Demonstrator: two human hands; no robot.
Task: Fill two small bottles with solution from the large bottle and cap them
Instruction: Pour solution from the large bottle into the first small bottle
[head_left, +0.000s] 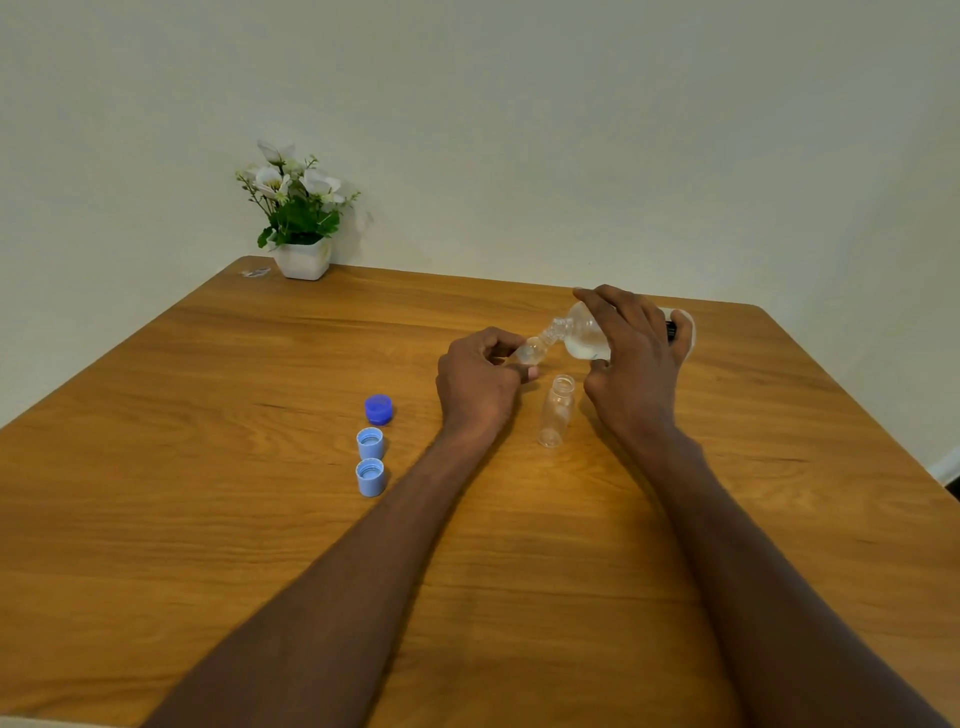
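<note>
Hands (480, 382) tip clear ribbed-neck bottle (584, 332) into vial (530, 352).

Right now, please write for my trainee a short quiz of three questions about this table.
1. True or false: the large bottle stands upright.
2. How many caps lie on the table?
3. The left hand holds: A) a small bottle B) a cap C) nothing.

Key
1. False: the right hand tilts it, neck toward the small bottle.
2. Three: one dark blue cap and two light blue caps.
3. A. The second small bottle stands open.
</note>
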